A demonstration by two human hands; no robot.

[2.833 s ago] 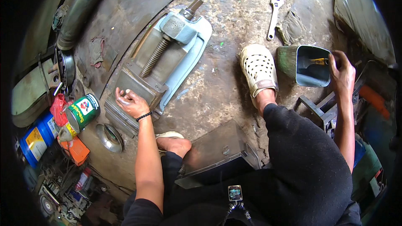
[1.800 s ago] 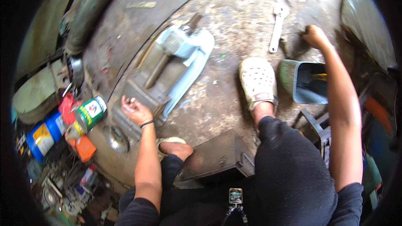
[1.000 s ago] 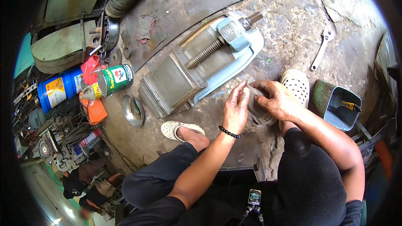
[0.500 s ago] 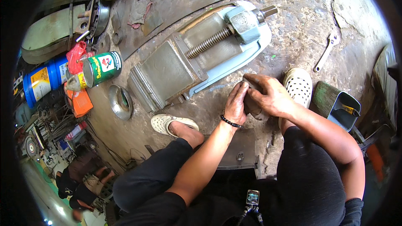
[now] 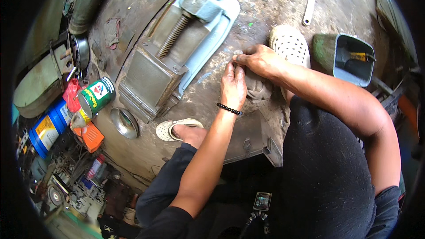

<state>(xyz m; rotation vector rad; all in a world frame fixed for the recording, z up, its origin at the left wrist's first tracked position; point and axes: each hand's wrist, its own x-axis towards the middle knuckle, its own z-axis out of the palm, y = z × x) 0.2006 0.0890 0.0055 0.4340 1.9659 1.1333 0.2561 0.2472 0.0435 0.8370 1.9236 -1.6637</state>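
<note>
My left hand (image 5: 233, 87), with a black bead bracelet at its wrist, points away from me with its fingers together. My right hand (image 5: 262, 62) meets it at the fingertips in a pinch. A small pale piece (image 5: 237, 53) shows at the fingertips, too small to name. Just below my right hand is a crumpled grey rag (image 5: 258, 89); I cannot tell whether it is held or lies on the floor. To the left of my hands sits a grey-blue machine vise (image 5: 152, 77) with a bare threaded screw (image 5: 174, 36).
An adjustable wrench (image 5: 311, 2) lies at the far right, beyond a green-grey open container (image 5: 325, 53). At left are a steel bowl (image 5: 124, 123), a green can (image 5: 97, 97), a blue bucket (image 5: 46, 128) and an orange box (image 5: 88, 136). My feet wear cream clogs (image 5: 290, 46).
My view has turned and shifted, so the vise appears further left. My hands have gone from cupping the grey rag to meeting at the fingertips, with the rag below the right hand.
</note>
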